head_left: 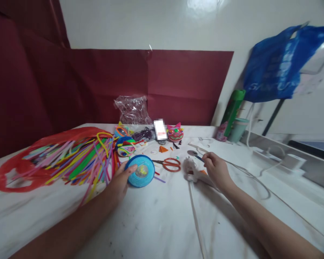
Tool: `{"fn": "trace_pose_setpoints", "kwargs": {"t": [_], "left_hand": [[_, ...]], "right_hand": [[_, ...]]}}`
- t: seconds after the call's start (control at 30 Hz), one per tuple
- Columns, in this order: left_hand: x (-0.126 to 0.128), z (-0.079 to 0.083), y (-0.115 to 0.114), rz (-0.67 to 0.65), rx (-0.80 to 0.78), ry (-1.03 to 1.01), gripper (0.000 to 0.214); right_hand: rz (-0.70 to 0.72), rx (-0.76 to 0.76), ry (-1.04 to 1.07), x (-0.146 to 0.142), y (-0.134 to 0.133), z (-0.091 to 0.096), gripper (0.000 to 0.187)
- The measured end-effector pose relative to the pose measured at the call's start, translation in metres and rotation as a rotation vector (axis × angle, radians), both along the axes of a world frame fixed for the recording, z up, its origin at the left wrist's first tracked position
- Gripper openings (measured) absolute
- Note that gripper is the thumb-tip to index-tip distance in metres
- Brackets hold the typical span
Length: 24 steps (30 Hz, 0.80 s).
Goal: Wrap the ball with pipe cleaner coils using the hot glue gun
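My left hand point(121, 181) grips a round blue disc point(133, 180) by its left edge, thumb on top. The disc looks wound from fuzzy strands, with a clear, yellowish centre. Pinched in my right hand point(216, 169) is a thin dark-handled tool point(199, 158); a rounded grey end appears at its tip, and its exact kind is unclear. Just below that tip lies a white glue gun point(190, 171) with its cord running toward me. Orange-handled scissors point(171, 164) rest between my hands, beyond the disc and partly behind it.
At left, a red plastic bag point(5, 178) spills colourful pipe cleaners point(78, 158). Behind stand small fuzzy crafts, including a pink-eared one point(175, 133), a phone point(160, 129) and a clear plastic wrapper point(133, 109). Rightward are a green cup point(238, 130), a power strip point(267, 158) and loose cables.
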State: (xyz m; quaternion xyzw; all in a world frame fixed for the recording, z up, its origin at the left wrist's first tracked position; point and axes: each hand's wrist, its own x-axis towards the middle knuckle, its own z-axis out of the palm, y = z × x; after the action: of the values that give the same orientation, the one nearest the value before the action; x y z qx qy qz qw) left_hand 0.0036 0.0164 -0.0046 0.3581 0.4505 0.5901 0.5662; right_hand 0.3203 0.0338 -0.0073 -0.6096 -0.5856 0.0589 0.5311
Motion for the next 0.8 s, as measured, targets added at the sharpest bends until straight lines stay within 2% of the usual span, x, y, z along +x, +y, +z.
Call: {"fn": "trace_pose_setpoints", "kwargs": {"t": [0.1,0.2,0.33,0.43,0.5,0.67,0.8], "left_hand": [[-0.001,0.000,0.002,0.000,-0.004,0.044,0.039],[-0.003,0.000,0.006,0.028,-0.013,0.091,0.031],[-0.004,0.001,0.007,0.007,-0.025,0.114,0.026],[-0.003,0.003,0.005,0.010,-0.027,0.109,0.028],[-0.001,0.005,0.003,0.019,-0.029,0.102,0.030],[0.003,0.010,-0.001,0.049,-0.041,0.084,0.025],[0.003,0.008,-0.001,0.087,-0.030,0.083,0.025]], "right_hand": [[-0.071,-0.031,-0.058,0.015,0.002,0.003,0.025],[-0.009,-0.134,-0.176,0.022,0.002,0.010,0.034],[0.166,-0.313,-0.423,0.026,-0.004,0.010,0.021],[0.205,-0.422,-0.596,0.023,-0.008,0.002,0.021],[0.199,-0.470,-0.678,0.019,-0.008,-0.004,0.015],[0.152,-0.463,-0.738,0.006,-0.007,-0.014,0.016],[0.119,-0.368,-0.647,-0.001,-0.009,-0.009,0.017]]}}
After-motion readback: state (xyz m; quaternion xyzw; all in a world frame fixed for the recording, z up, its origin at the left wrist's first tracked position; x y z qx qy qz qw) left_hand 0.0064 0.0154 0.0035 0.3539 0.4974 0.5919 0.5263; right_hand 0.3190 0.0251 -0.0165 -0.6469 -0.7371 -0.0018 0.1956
